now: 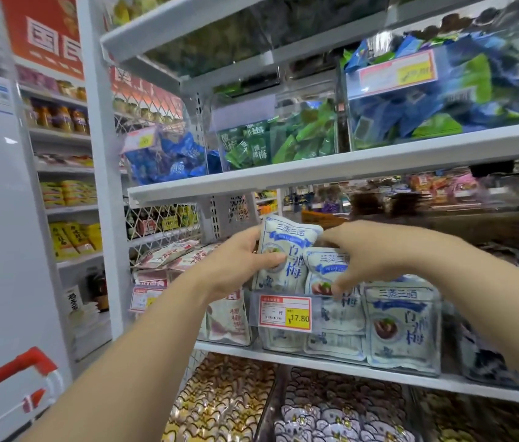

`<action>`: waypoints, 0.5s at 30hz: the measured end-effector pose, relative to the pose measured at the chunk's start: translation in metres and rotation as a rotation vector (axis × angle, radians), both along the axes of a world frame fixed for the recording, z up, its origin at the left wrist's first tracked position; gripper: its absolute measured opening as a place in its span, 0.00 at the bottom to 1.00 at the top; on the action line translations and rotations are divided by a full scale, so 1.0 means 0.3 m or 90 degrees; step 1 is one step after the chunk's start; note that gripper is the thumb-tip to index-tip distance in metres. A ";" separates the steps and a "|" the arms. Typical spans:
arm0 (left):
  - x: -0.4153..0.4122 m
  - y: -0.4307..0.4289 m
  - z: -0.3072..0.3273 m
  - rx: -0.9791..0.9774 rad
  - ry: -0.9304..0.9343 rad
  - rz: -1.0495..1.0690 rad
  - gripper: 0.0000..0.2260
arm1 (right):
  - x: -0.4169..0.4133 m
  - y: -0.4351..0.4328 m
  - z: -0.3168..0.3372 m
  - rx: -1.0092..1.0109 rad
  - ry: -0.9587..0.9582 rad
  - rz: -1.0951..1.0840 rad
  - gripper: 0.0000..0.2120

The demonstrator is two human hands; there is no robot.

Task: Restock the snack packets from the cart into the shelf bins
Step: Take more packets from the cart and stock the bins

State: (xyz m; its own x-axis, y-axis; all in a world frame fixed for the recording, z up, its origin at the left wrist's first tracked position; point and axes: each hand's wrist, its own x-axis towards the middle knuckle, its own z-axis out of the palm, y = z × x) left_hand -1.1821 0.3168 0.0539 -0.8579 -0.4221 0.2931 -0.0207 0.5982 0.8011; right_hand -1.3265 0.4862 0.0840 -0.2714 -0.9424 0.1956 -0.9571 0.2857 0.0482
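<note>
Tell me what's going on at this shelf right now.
A person is restocking a shop shelf. Their left hand grips an upright white-and-blue plum snack packet. Their right hand holds a second matching packet beside it. Both packets are just above a clear bin already holding the same kind. A price tag reading 17.80 hangs on the bin's front. A red cart handle shows at lower left.
</note>
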 end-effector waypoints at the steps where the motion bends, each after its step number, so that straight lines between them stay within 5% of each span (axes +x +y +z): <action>1: -0.003 -0.002 -0.002 0.000 -0.003 0.003 0.15 | -0.010 0.018 0.006 -0.039 -0.036 0.004 0.24; 5: -0.029 0.004 -0.035 0.011 0.032 0.022 0.16 | -0.037 0.030 -0.002 -0.129 -0.065 -0.003 0.10; 11: -0.041 0.011 -0.068 0.001 0.047 0.032 0.14 | -0.036 0.028 -0.024 -0.161 -0.047 -0.025 0.10; 15: -0.021 0.000 -0.044 -0.132 0.010 0.083 0.15 | -0.031 0.033 -0.036 -0.156 -0.055 -0.026 0.10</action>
State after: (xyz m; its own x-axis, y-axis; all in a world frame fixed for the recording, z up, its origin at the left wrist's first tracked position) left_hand -1.1885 0.3168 0.0406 -0.7950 -0.4577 0.3981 -0.0966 0.7435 0.6618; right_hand -1.3359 0.4962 0.0731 -0.3340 -0.8576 0.3912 -0.9421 0.3171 -0.1093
